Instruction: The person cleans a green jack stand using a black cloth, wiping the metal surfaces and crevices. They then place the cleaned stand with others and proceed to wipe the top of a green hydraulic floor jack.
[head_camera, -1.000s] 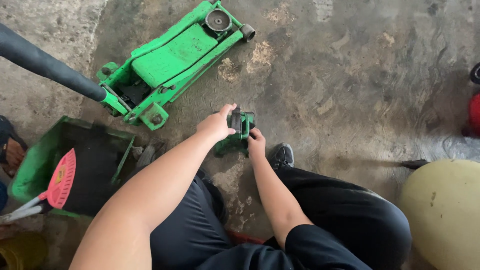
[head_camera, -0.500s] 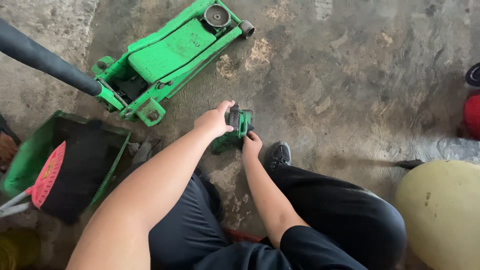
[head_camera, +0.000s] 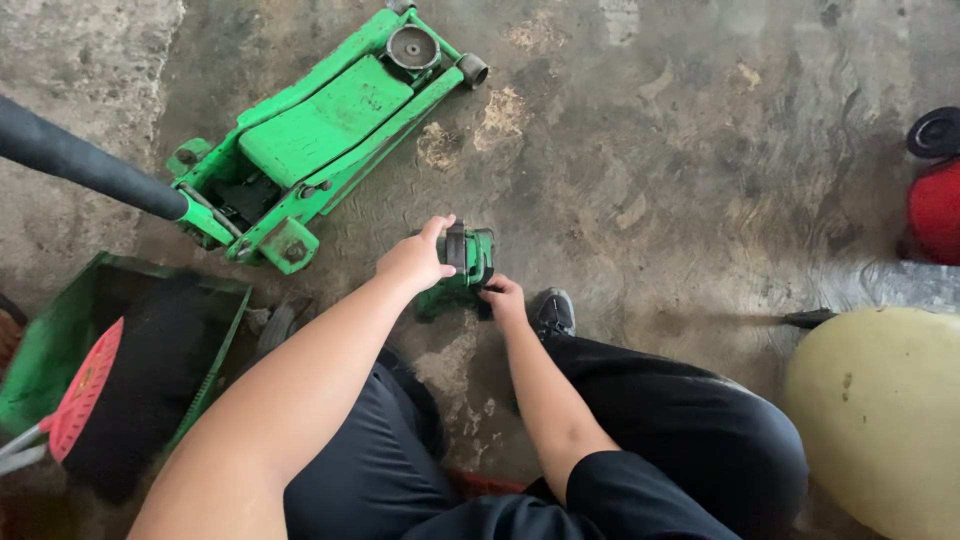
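**Clerk:** Right, item one, the landmark?

**Onlooker:** Long green steel floor jack (head_camera: 320, 130), lying flat on the stained concrete floor (head_camera: 650, 150). Its black padded handle (head_camera: 80, 165) runs off to the jack's left.

**Clerk:** Item two, the thing in hand?

**Onlooker:** Small green metal device with a black upper part (head_camera: 468, 262). It stands on the floor just in front of the jack, on the person's side, near the jack's handle end.

**Clerk:** Hands?

**Onlooker:** Left hand (head_camera: 415, 262) is curled over the device's top, fingers wrapped on the black part, gripping it. Right hand (head_camera: 505, 300) is low against the device's near corner, fingertips touching it. I cannot tell whether those fingers are closed on anything.

**Clerk:** Any change over the last second?

**Onlooker:** Hardly any. Both hands stay on the device, and it sits at the same spot by the jack. Nothing lifted, nothing let go.

**Clerk:** Remaining stock?

**Onlooker:**
- Green open-topped box with a dark inside (head_camera: 50, 340), in front of the jack's handle end.
- Pink flat plastic piece (head_camera: 85, 390), lying across that box.
- Black shoe (head_camera: 553, 312), just beside the right hand.
- Pale yellow rounded object (head_camera: 880, 410), well apart from the jack, to its right.
- Red container with a black cap (head_camera: 935, 205), further right, at the edge of view.
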